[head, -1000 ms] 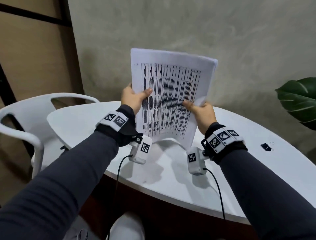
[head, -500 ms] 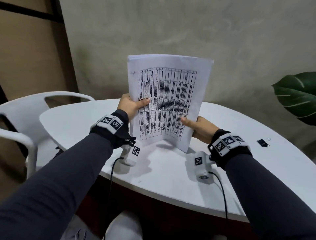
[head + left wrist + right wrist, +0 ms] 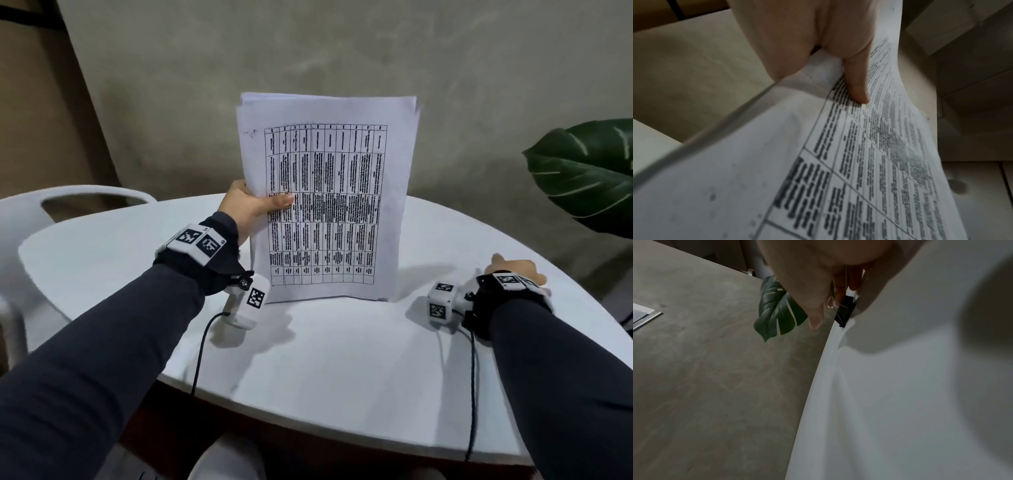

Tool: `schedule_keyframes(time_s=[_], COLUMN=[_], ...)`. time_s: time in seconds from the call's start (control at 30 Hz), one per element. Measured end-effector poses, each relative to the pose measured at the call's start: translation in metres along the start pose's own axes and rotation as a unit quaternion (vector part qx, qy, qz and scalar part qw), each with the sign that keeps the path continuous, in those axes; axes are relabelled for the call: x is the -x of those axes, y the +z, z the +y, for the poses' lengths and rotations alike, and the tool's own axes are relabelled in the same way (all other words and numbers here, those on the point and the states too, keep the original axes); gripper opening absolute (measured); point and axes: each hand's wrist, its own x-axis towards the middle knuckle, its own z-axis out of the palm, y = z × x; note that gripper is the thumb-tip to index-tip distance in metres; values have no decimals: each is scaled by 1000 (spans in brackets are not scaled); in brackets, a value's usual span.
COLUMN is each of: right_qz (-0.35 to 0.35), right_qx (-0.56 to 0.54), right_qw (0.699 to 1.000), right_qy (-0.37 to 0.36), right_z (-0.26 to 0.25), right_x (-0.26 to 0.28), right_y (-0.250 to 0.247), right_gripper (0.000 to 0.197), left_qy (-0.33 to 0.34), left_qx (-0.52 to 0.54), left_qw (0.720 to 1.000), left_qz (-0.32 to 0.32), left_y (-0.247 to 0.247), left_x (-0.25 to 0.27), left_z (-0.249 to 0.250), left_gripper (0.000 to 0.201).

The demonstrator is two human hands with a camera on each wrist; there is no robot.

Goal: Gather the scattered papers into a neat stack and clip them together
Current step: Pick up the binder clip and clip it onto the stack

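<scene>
The stack of white papers [image 3: 329,198] with a printed table on its front sheet stands upright on its bottom edge on the white table [image 3: 325,359]. My left hand [image 3: 260,204] grips its left edge, thumb on the front and fingers behind. The left wrist view shows that thumb [image 3: 857,91] pressed on the top sheet [image 3: 838,162]. My right hand [image 3: 510,269] is at the table's far right, off the papers. In the right wrist view its fingers [image 3: 840,287] touch a black binder clip [image 3: 845,311] near the table edge, the thumb [image 3: 815,321] beside its wire handle. Whether they pinch it is unclear.
A white plastic chair [image 3: 20,212] stands at the left. A large green leaf [image 3: 582,178] hangs over the table's right end. A grey wall runs close behind the table. Cables trail from both wrist cameras over the near table edge.
My right hand has let go of the papers and moved right to the binder clip. The left hand alone now holds the stack, which stands straighter on the table.
</scene>
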Motion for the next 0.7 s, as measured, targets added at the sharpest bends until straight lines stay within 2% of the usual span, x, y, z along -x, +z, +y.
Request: schedule_keyframes(time_s=[0.1, 0.2, 0.3, 0.4, 0.47, 0.53, 0.63, 0.7], right_qz=[-50, -83, -103, -186, -210, -224, -235, -234], right_qx=[-86, -87, 13, 53, -32, -189, -409, -485], right_qw=[995, 992, 991, 970, 960, 938, 858, 811], right_qy=[4, -26, -90, -146, -180, -187, -203, -227], right_z=[3, -6, -27, -50, -67, -93, -139, -164], right_x=[-4, 1, 17, 38, 53, 75, 116, 150], right_y=[8, 7, 10, 16, 22, 15, -16, -41], right_gripper=[52, 42, 35, 30, 22, 25, 27, 24], left_qy=[9, 5, 5, 2, -2, -5, -5, 0], left_qx=[2, 21, 26, 26, 34, 41, 48, 44], left_qw=[1000, 1000, 999, 999, 999, 999, 999, 999], left_qz=[-5, -14, -22, -19, -11, -6, -10, -15], left_y=[-9, -16, -25, -37, -46, -56, -65, -68], left_x=[-5, -10, -9, -4, 3, 11, 20, 23], left_z=[-5, -6, -5, -5, -6, -6, -4, -2], left_gripper=[69, 73, 70, 71, 74, 80, 81, 79])
